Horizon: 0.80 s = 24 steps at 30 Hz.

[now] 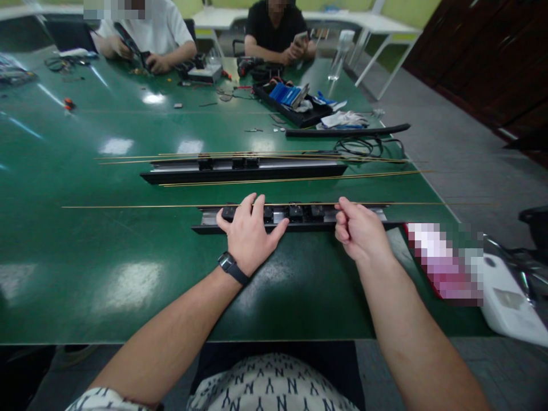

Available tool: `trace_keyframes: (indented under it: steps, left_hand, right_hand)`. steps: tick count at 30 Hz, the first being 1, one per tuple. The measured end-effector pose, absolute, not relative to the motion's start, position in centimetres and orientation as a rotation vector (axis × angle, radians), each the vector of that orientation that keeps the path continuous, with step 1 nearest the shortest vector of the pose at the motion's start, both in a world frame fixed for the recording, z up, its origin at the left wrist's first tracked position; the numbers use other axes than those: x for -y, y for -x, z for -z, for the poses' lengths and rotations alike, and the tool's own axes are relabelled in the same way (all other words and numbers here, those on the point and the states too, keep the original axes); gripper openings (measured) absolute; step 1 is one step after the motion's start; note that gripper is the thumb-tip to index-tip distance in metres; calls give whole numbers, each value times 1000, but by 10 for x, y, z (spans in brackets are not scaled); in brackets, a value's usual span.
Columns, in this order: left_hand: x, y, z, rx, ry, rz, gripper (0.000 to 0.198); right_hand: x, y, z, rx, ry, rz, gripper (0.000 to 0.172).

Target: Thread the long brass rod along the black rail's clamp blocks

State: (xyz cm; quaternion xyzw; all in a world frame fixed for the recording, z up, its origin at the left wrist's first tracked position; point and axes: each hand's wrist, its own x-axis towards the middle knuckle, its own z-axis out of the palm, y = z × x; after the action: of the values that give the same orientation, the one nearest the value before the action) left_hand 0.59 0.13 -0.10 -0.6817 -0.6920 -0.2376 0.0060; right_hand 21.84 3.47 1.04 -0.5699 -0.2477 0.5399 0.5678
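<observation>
A black channel-shaped rail (pixel 274 228) with a silvery inside lies crosswise on the table in front of me. Several black blocks (pixel 295 213) sit inside it. Along its far edge runs a long thin brass-coloured rod (pixel 141 206), reaching past both ends. My left hand (pixel 252 231), with a dark watch on the wrist, rests over the rail's left half, its fingers spread. At the rail's right part, my right hand (pixel 357 225) is closed, thumb and forefinger pinching the rod. Its other fingers are curled in.
A second rail (pixel 244 173) lies beyond, with more thin rods (pixel 295 178) around it. Farther back are coiled black cable (pixel 359 147), a black tray (pixel 299 111) and a clear bottle (pixel 341 54). Two people sit opposite. A white device (pixel 509 297) is at right.
</observation>
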Motion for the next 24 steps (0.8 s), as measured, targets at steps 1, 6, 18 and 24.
trace_keyframes:
  steps: [1, 6, 18, 24]
  left_hand:
    - [-1, -6, 1, 2166, 2133, 741, 62]
    - [-1, -6, 2, 2156, 2121, 750, 62]
    - [-2, -6, 2, 2166, 2125, 746, 63]
    - [-2, -5, 4, 2137, 2122, 774, 62]
  right_hand:
    - [-34, -219, -11, 589, 1335, -1272, 20]
    - [-33, -219, -13, 604, 1314, -1304, 11]
    - [-35, -218, -10, 612, 1322, -1267, 17]
    - [-37, -218, -8, 588, 1345, -1243, 20]
